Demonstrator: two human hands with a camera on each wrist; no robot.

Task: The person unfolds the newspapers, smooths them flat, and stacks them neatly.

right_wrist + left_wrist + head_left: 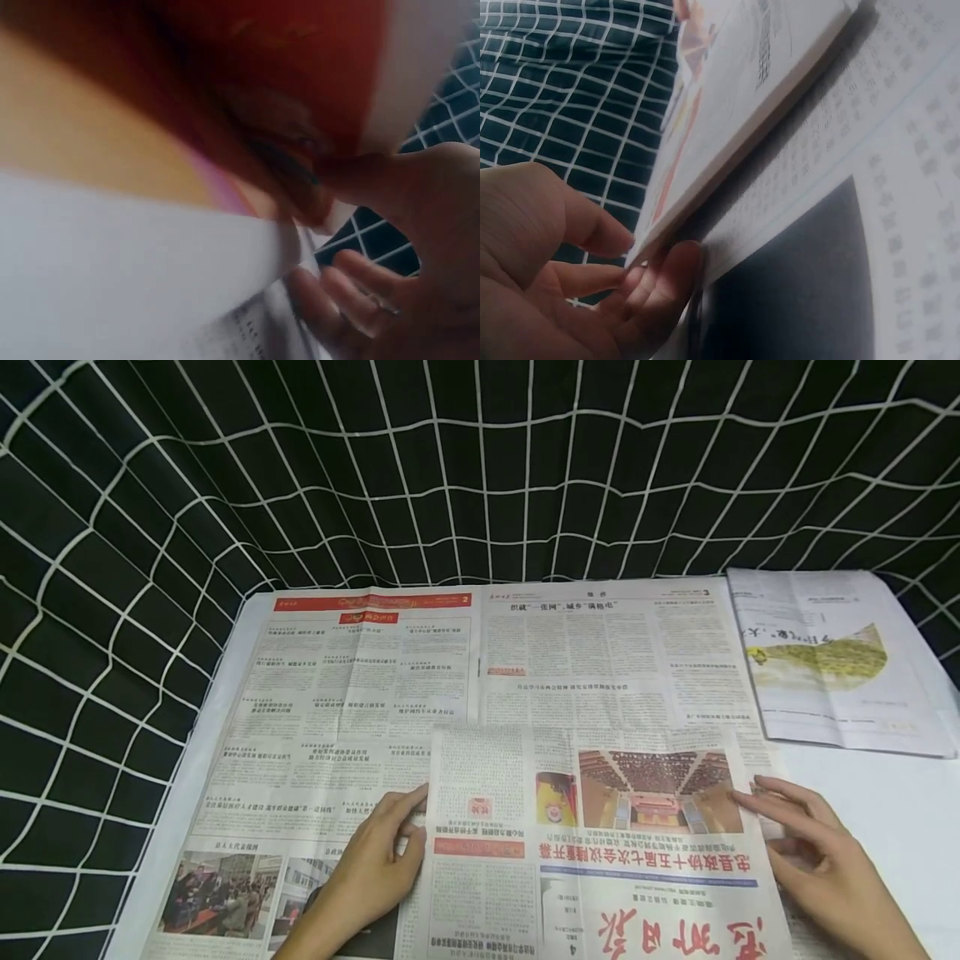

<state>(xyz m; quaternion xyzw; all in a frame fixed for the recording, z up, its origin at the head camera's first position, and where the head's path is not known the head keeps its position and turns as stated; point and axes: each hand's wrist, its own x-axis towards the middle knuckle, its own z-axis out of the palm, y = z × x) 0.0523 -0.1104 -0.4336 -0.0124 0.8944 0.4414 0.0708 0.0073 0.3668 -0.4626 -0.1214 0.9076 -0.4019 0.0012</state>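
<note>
A folded newspaper (487, 777) with red headlines and a photo of a hall lies over a larger newspaper spread open (360, 693). My left hand (375, 860) is at the folded paper's left edge. In the left wrist view, the thumb and fingers of that hand (592, 262) pinch the edge of the folded newspaper (735, 112), which is lifted off the printed sheet below. My right hand (825, 852) grips the opposite edge. In the right wrist view, its thumb lies against a red and orange printed page (322, 75), with the other fingers below.
At the back right of the white table (892, 802) lies another folded paper (825, 668) with a yellow-green picture. Black cloth with a white grid (480, 468) hangs behind the table and along its left side.
</note>
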